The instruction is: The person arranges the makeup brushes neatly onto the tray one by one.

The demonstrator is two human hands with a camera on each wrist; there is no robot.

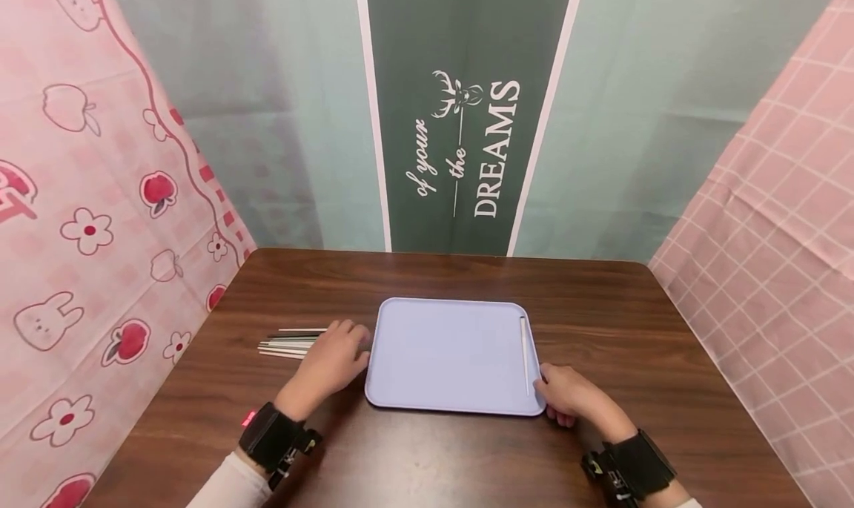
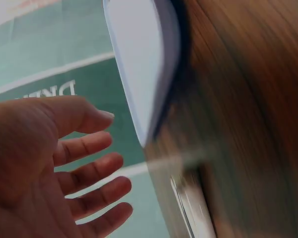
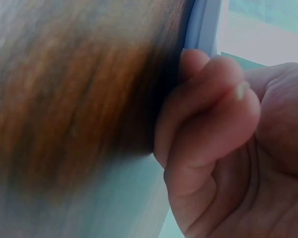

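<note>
A pale lavender tray (image 1: pixel 454 356) lies in the middle of the wooden table, with one thin white chopstick (image 1: pixel 524 356) along its right side. At the tray's near right corner, my right hand (image 1: pixel 567 393) pinches the rim, thumb on top and fingers curled under the edge; the right wrist view shows these curled fingers (image 3: pixel 208 104) close up. My left hand (image 1: pixel 336 356) is beside the tray's left edge, its fingers loosely bent and holding nothing in the left wrist view. Several thin chopsticks (image 1: pixel 287 345), light and dark, lie left of that hand, which hides their right ends.
The brown wooden table (image 1: pixel 427 456) reaches back to a green curtain (image 1: pixel 467 233) with white lettering. Pink patterned cloth (image 1: pixel 100 271) hangs along the left side and pink checked cloth (image 1: pixel 767 271) along the right. Both wrists wear black straps with small cameras.
</note>
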